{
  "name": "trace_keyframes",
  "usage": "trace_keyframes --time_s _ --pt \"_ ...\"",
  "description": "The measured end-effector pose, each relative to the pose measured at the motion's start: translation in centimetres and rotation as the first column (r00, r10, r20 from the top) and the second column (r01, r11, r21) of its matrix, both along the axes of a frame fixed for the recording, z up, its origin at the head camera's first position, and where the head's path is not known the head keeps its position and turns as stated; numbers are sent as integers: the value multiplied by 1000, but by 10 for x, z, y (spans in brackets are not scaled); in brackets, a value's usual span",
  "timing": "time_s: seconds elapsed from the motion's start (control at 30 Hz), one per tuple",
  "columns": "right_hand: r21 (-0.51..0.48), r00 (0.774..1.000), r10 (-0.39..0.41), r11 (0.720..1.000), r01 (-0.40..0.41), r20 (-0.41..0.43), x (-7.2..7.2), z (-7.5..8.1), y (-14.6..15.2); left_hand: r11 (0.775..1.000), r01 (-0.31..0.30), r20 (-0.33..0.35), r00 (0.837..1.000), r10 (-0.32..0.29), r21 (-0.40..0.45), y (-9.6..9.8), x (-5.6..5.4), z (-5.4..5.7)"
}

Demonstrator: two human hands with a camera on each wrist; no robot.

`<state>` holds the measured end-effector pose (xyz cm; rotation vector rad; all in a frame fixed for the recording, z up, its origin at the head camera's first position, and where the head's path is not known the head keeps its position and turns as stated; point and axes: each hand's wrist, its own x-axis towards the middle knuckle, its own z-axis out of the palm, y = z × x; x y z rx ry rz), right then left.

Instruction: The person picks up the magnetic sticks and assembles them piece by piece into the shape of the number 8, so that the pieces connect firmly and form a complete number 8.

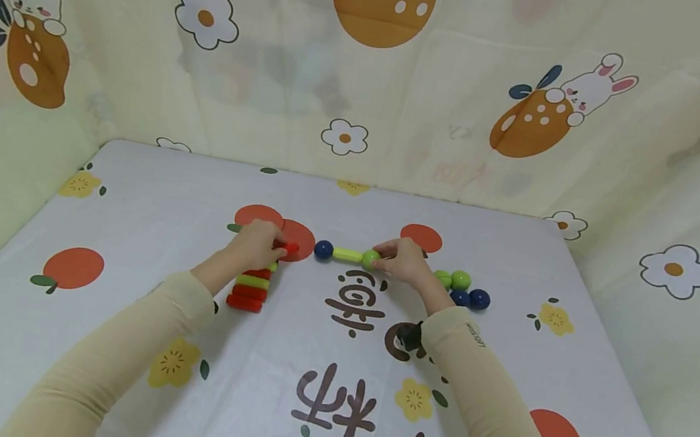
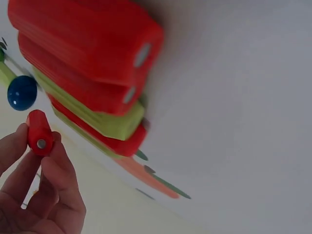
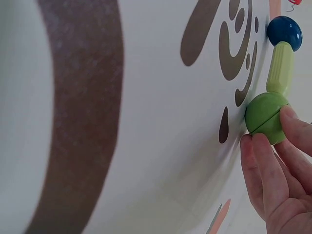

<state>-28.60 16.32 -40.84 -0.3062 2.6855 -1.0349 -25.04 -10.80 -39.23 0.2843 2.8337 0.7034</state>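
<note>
My left hand (image 1: 255, 245) pinches a red rod (image 2: 39, 130) between thumb and fingers; a round metal spot shows on its end in the left wrist view. With the fingertips of my right hand (image 1: 410, 262) I grip a green ball (image 3: 265, 116), which has a seam across it. A yellow-green rod (image 3: 280, 70) joins that ball to a blue ball (image 3: 284, 33), forming a straight piece on the table. The held red rod points towards the blue ball, with a gap between them. Below my left hand lies a row of red rods (image 1: 245, 303) and yellow-green rods (image 1: 253, 281).
Beyond my right wrist sit green balls (image 1: 461, 280) and blue balls (image 1: 479, 299) in a small cluster, partly hidden by the forearm. A printed white cloth (image 1: 118, 335) covers the table. Patterned curtains (image 1: 259, 97) close off the back and sides.
</note>
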Motion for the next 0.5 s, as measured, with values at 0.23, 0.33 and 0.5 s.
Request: trace_keyframes --time_s 0.23,0.33,0.5 --pt "0 1000 -2 1000 2 1 1 1 0 1000 1 -27 1000 -1 -6 11 3 0" --pt "0 1000 -8 1000 8 5 0 1 0 1000 -16 -14 1000 16 1 16 3 0" --pt "-3 1000 -1 1000 1 0 1 1 0 998 -60 5 998 60 -14 25 5 -1"
